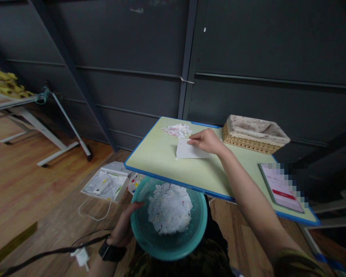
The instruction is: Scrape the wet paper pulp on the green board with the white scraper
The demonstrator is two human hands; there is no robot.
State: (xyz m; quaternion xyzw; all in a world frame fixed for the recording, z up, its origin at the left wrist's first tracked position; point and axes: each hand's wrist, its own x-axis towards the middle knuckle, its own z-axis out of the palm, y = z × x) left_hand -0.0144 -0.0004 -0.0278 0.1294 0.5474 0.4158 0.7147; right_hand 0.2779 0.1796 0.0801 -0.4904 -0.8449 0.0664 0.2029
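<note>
My right hand (204, 141) pinches a white card (187, 151) by its upper edge, over the pale green tabletop (155, 154). Just beyond the card lies a small heap of white and pinkish paper scraps (177, 130). With my left hand (125, 223) I grip the left rim of a teal plastic colander (201, 234), thumb over the edge and the other fingers mostly hidden. The colander sits below the table's near edge, above my lap. A large pile of torn white paper pieces (170, 209) fills its middle.
At the table's back right stands a wicker basket (248, 144) with a cloth lining. A phone (281, 190) lies near the right edge. On the floor at left is an open white box (119, 190), with cables and a white plug (81, 257). Dark wall panels (138, 96) rise behind the table.
</note>
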